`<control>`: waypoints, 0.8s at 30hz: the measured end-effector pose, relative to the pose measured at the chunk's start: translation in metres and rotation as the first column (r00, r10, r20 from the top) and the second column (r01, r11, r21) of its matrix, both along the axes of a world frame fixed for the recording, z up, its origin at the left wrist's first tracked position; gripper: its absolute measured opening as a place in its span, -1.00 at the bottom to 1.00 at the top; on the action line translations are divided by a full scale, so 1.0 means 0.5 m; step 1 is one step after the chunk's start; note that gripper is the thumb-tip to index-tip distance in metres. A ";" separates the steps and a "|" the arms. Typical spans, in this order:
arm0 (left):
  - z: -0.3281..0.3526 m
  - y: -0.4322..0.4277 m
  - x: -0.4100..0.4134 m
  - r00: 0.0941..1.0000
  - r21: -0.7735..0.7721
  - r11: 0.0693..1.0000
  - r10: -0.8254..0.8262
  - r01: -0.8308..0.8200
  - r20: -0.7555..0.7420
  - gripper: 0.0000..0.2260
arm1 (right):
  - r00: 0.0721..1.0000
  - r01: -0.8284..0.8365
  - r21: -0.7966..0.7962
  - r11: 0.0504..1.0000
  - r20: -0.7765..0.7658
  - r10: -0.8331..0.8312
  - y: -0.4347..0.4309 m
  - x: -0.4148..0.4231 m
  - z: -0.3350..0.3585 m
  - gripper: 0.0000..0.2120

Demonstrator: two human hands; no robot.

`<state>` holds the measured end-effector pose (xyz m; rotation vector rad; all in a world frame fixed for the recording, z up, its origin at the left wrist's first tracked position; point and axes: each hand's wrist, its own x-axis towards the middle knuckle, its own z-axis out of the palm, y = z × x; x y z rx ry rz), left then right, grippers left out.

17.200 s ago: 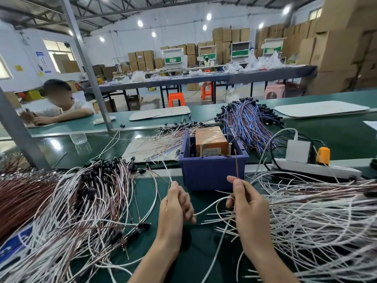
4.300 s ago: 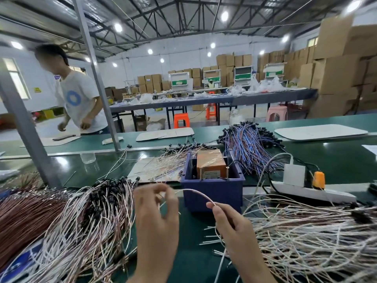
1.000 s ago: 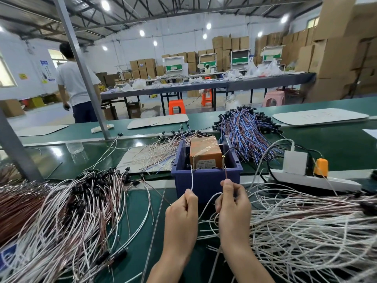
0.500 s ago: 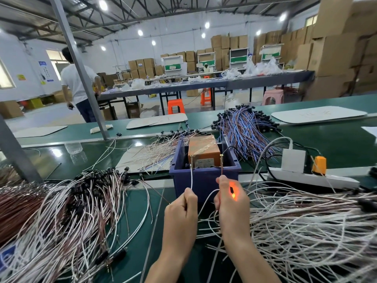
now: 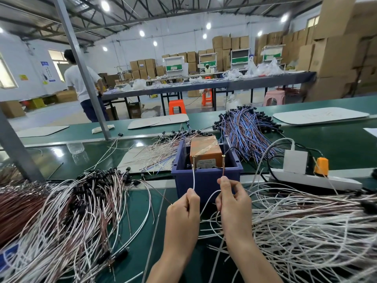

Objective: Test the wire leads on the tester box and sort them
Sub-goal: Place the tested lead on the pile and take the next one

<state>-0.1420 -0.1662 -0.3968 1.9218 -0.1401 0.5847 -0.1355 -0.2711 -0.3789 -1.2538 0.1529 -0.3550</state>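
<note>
An orange tester box (image 5: 206, 153) sits inside a dark blue bin (image 5: 206, 180) in front of me. My left hand (image 5: 183, 213) pinches the white end of a wire lead (image 5: 193, 176), whose tip reaches the box's left contact. My right hand (image 5: 234, 203) pinches the lead's brown end, which runs up to the right contact. The white wire loops between both hands. A heap of white and brown leads with black ends (image 5: 67, 211) lies at the left. A tangle of white leads (image 5: 306, 227) lies at the right.
Blue and brown leads (image 5: 244, 127) are piled behind the bin, thin pale ones (image 5: 155, 152) on a card to its left. A white power strip with an orange plug (image 5: 314, 172) lies right of the bin. A grey post (image 5: 81, 68) rises at left; a person stands beyond.
The orange glow seen at my right fingers half a second ago is gone. Both hands stay in front of the bin with the lead's ends up at the tester contacts.
</note>
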 end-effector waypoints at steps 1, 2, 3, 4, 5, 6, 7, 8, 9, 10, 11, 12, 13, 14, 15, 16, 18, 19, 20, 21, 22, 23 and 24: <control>0.001 -0.001 0.000 1.000 0.002 1.000 0.000 0.000 0.004 -0.57 | 1.000 0.003 -0.008 1.000 0.003 -0.003 -0.001 0.000 0.000 -0.76; 0.002 -0.001 0.001 1.000 0.004 1.000 0.003 -0.003 0.009 -0.56 | 1.000 0.006 -0.017 1.000 0.005 -0.006 -0.001 0.001 0.000 -0.76; 0.002 -0.001 0.001 1.000 0.008 1.000 0.006 -0.007 0.014 -0.56 | 1.000 0.009 -0.023 1.000 0.007 -0.009 -0.002 0.001 0.000 -0.76; 0.002 -0.002 0.002 1.000 0.011 1.000 0.009 -0.010 0.017 -0.56 | 1.000 0.011 -0.025 1.000 0.008 -0.011 -0.002 0.001 0.000 -0.76; 0.002 -0.002 0.003 1.000 0.011 1.000 0.009 -0.009 0.018 -0.56 | 1.000 0.013 -0.024 1.000 0.008 -0.012 -0.003 0.001 0.000 -0.76; 0.002 -0.002 0.003 1.000 0.009 1.000 0.006 -0.006 0.017 -0.57 | 1.000 0.012 -0.022 1.000 0.009 -0.012 -0.003 0.001 0.000 -0.76; 0.002 -0.002 0.003 1.000 0.007 1.000 0.003 -0.004 0.018 -0.57 | 1.000 0.011 -0.022 1.000 0.009 -0.011 -0.003 0.001 0.000 -0.76; 0.001 -0.002 0.004 1.000 0.006 1.000 0.003 -0.003 0.020 -0.57 | 1.000 0.009 -0.023 1.000 0.010 -0.009 -0.003 0.001 0.000 -0.76; 0.001 -0.001 0.004 1.000 0.006 1.000 0.003 -0.003 0.021 -0.57 | 1.000 0.007 -0.024 1.000 0.011 -0.007 -0.002 0.001 0.000 -0.76; 0.000 -0.001 0.005 1.000 0.004 1.000 0.004 -0.004 0.021 -0.57 | 1.000 0.007 -0.027 1.000 0.012 -0.006 -0.002 0.000 0.000 -0.77; 0.000 0.000 0.005 1.000 0.003 1.000 0.005 -0.005 0.020 -0.57 | 1.000 0.007 -0.030 1.000 0.014 -0.007 -0.002 0.000 0.000 -0.77; 0.000 0.000 0.006 1.000 0.001 1.000 0.005 -0.005 0.019 -0.57 | 1.000 0.008 -0.031 0.999 0.017 -0.008 -0.001 0.001 0.001 -0.77; 0.000 0.000 0.006 1.000 0.000 1.000 0.002 -0.002 0.019 -0.57 | 1.000 0.010 -0.031 0.999 0.021 -0.009 -0.001 0.001 0.000 -0.77; 0.001 0.000 0.006 1.000 0.000 1.000 -0.001 0.001 0.020 -0.56 | 1.000 0.010 -0.030 0.999 0.025 -0.010 -0.001 0.001 0.001 -0.77; 0.001 0.000 0.006 1.000 0.000 1.000 -0.003 0.003 0.021 -0.56 | 1.000 0.011 -0.030 0.999 0.027 -0.010 -0.001 0.002 0.001 -0.77; 0.001 -0.001 0.006 1.000 0.001 1.000 -0.002 0.002 0.021 -0.56 | 1.000 0.011 -0.030 0.999 0.027 -0.010 -0.001 0.002 0.001 -0.77; 0.000 0.000 0.005 1.000 -0.003 1.000 -0.004 0.004 0.018 -0.56 | 1.000 0.010 -0.028 1.000 0.026 -0.009 -0.001 0.001 0.001 -0.77; 0.000 -0.001 0.006 1.000 -0.005 1.000 -0.008 0.008 0.018 -0.56 | 1.000 0.009 -0.029 1.000 0.027 -0.008 -0.001 0.001 0.001 -0.77; 0.000 -0.001 0.006 1.000 -0.006 1.000 -0.011 0.011 0.019 -0.56 | 1.000 0.009 -0.031 0.999 0.028 -0.008 -0.001 0.001 0.001 -0.77; -0.001 0.000 0.006 1.000 -0.009 1.000 -0.014 0.014 0.019 -0.56 | 1.000 0.009 -0.035 0.999 0.029 -0.008 0.000 0.000 0.001 -0.77; 0.000 0.000 0.006 1.000 -0.015 1.000 -0.018 0.018 0.018 -0.56 | 0.999 0.009 -0.038 0.999 0.031 -0.008 0.000 -0.001 0.001 -0.77; 0.000 0.000 0.006 1.000 -0.021 0.999 -0.025 0.025 0.015 -0.57 | 0.999 0.009 -0.042 0.999 0.032 -0.008 0.000 -0.001 0.001 -0.77; 0.000 0.000 0.006 0.999 -0.026 0.999 -0.032 0.032 0.012 -0.56 | 0.999 0.009 -0.046 0.999 0.034 -0.007 0.001 -0.002 0.001 -0.78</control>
